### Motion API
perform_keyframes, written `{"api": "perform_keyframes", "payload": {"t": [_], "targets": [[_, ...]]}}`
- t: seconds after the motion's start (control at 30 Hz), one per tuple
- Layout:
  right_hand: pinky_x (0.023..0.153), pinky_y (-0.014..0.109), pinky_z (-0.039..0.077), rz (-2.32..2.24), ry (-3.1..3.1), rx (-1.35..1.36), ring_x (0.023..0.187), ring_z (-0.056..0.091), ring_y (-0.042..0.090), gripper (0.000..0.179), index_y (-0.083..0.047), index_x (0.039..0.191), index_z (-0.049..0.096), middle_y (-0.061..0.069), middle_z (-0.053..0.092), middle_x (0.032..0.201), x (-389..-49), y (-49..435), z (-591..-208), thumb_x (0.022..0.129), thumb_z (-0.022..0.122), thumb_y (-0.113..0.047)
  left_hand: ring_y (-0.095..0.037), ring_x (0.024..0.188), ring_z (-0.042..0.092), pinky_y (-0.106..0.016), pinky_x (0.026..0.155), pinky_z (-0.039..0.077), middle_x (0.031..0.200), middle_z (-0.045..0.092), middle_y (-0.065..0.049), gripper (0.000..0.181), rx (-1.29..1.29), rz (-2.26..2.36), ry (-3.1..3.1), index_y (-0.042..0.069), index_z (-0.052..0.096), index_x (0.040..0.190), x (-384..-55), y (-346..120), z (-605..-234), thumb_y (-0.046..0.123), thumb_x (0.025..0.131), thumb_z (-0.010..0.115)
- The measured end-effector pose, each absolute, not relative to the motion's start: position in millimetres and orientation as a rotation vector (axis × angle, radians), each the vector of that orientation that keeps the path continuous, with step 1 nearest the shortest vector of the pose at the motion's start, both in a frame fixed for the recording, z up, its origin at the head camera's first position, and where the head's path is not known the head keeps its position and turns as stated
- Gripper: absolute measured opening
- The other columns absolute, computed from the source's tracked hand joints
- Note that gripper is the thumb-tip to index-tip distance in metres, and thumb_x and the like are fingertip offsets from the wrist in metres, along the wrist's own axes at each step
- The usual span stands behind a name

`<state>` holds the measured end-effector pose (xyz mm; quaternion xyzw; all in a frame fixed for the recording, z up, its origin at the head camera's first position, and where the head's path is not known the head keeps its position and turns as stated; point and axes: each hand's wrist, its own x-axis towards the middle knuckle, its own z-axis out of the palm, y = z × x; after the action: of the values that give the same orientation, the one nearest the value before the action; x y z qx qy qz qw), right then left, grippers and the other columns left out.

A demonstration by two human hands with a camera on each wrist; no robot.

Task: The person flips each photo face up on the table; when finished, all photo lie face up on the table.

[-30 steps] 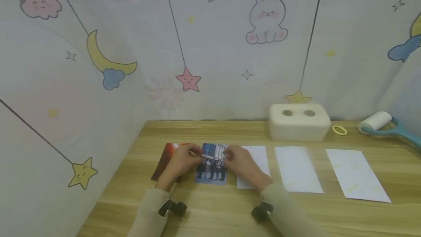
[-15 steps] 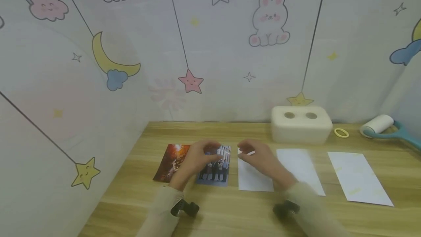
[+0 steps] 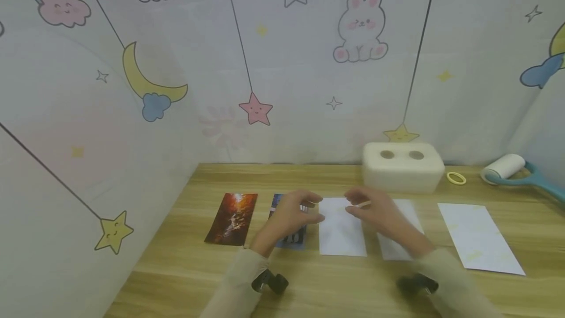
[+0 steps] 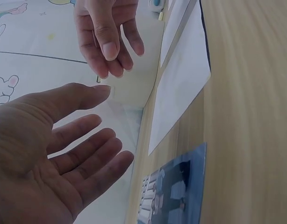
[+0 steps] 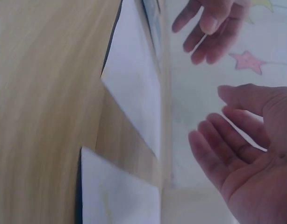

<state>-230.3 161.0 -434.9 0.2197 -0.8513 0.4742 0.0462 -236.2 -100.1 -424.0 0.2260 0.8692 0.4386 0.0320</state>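
Note:
My left hand (image 3: 293, 217) hovers above the photo of a group of people (image 3: 296, 240), hiding much of it. Its fingers are relaxed and hold nothing, as the left wrist view (image 4: 73, 158) confirms. Above the gap between two white cards is my right hand (image 3: 379, 212), also loosely spread and holding nothing. Between both hands lies a white card (image 3: 340, 232), face plain white. A second white card (image 3: 395, 247) is partly covered by my right hand and forearm. On the far left lies a photo of reddish autumn scenery (image 3: 231, 220), uncovered.
Another white card (image 3: 481, 239) lies at the right of the row. Behind stand a cream box with two round holes (image 3: 402, 168), a yellow ring (image 3: 456, 178) and a lint roller (image 3: 505, 168). A patterned curtain (image 3: 287, 72) rises along the wooden table's (image 3: 335, 288) back edge.
Both hands have let go of the group photo and moved right. The left now hangs over that photo, the right beyond the first white card. The autumn photo is now fully uncovered.

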Motion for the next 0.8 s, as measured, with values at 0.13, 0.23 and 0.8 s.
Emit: {"api": "perform_keyframes", "payload": {"t": [0.13,0.23,0.8], "targets": [[0.092,0.044,0.060,1.449,-2.580,0.656,0.109,0.070,0.036,0.034,0.006,0.126,0.068,0.022,0.072,0.120,-230,174,-441,0.096,0.078,-0.007,-0.029,0.117,0.068,-0.040,0.095,0.058,0.127,0.073,-0.009,0.044,0.687,1.328,2.665,0.005,0.073,0.129,-235,-93,-426,0.021,0.090,0.085],[0.092,0.042,0.060,1.422,-2.582,0.647,0.108,0.070,0.035,0.033,0.005,0.125,0.068,0.020,0.073,0.119,-229,181,-445,0.096,0.078,-0.007,-0.028,0.115,0.069,-0.039,0.091,0.060,0.127,0.073,-0.009,0.043,0.669,1.338,2.639,0.005,0.073,0.128,-235,-88,-426,0.021,0.090,0.086],[0.092,0.049,0.059,1.339,-2.666,0.593,0.106,0.070,0.033,0.028,0.003,0.119,0.071,0.011,0.075,0.110,-226,187,-452,0.095,0.079,-0.009,-0.023,0.109,0.071,-0.037,0.091,0.058,0.121,0.075,-0.005,0.041,0.634,1.234,2.646,0.007,0.077,0.121,-231,-75,-435,0.019,0.085,0.091]]}}
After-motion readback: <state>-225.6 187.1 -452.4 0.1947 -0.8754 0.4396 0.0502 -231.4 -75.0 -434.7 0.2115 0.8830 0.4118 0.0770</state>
